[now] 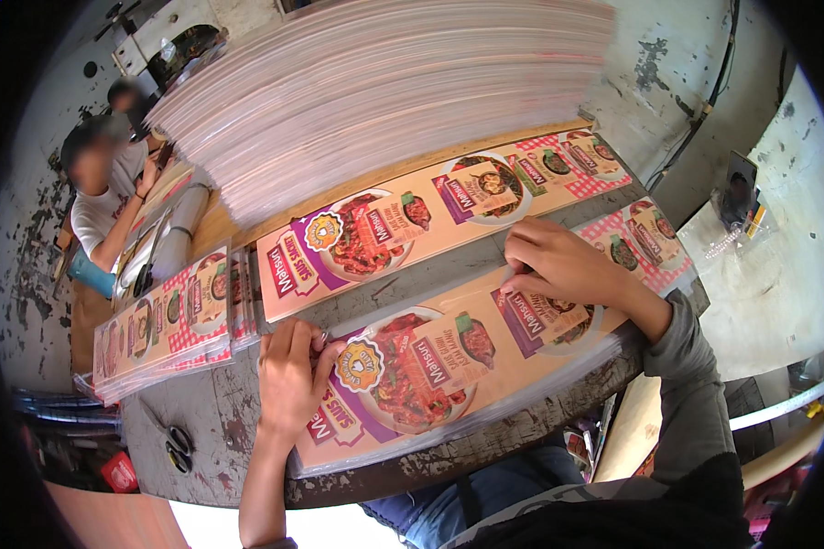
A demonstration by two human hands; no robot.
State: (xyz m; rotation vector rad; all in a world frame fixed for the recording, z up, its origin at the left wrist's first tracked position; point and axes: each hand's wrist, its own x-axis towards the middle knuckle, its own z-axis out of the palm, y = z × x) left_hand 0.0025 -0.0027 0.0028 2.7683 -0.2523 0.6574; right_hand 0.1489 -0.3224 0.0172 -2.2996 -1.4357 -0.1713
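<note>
A long printed sheet (439, 366) with food pictures lies lengthwise before me on a stack with clear plastic film along its edges. My left hand (288, 375) is at its upper left corner, thumb and fingers pinched together on the edge. My right hand (558, 265) is closed in a pinch at its far edge, right of the middle, partly covering the print. Just beyond lies a second stack of matching printed sheets (384, 229), touched by neither hand. Exactly how much film or paper sits between my fingertips is hidden.
A tall pile of sheets (384, 91) stands at the back. Scissors (176, 446) lie on the worn dark table (220, 430) at left, below shorter printed stacks (169, 316). Two people sit at far left, one in a white shirt (101, 215). A small packet (737, 197) hangs at right.
</note>
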